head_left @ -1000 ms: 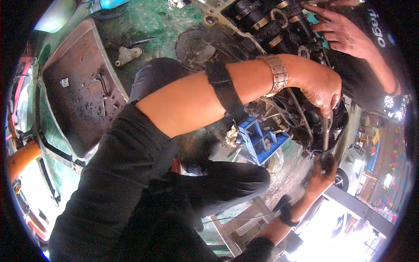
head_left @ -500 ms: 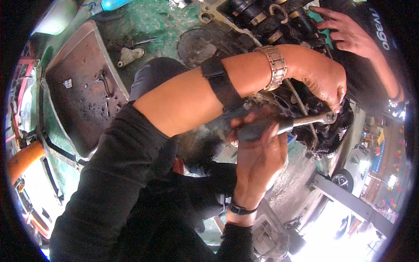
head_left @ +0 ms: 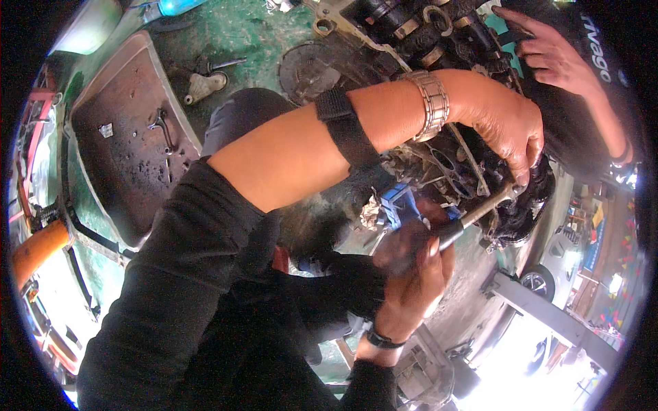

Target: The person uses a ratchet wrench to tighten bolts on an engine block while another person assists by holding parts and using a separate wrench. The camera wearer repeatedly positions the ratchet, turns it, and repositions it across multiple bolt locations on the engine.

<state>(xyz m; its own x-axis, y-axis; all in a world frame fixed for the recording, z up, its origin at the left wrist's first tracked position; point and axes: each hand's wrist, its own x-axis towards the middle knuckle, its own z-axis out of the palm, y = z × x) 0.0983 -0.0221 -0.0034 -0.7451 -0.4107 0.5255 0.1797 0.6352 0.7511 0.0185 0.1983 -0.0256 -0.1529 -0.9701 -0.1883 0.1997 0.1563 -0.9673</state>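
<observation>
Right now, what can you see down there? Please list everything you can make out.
Ratchet wrench: 1, silver and dark, right of centre
Engine block: 1, blackened, upper right
Tray: 1, brown, left
Loose metal parts: several, grey, in tray
Bracket: 1, silver, beside tray
Divided bin: 1, blue, centre, partly hidden
Car: 1, white, far right
Co-worker's hand: 1, upper right
Wristwatch: 1, silver, left wrist
Left hand: 1, bare, at wrench's head
Right hand: 1, bare, blurred, on wrench's handle

Head-worn fisheye, left of a pair, facing down, close above left hand (head_left: 509, 133) and right hand (head_left: 412, 288)
</observation>
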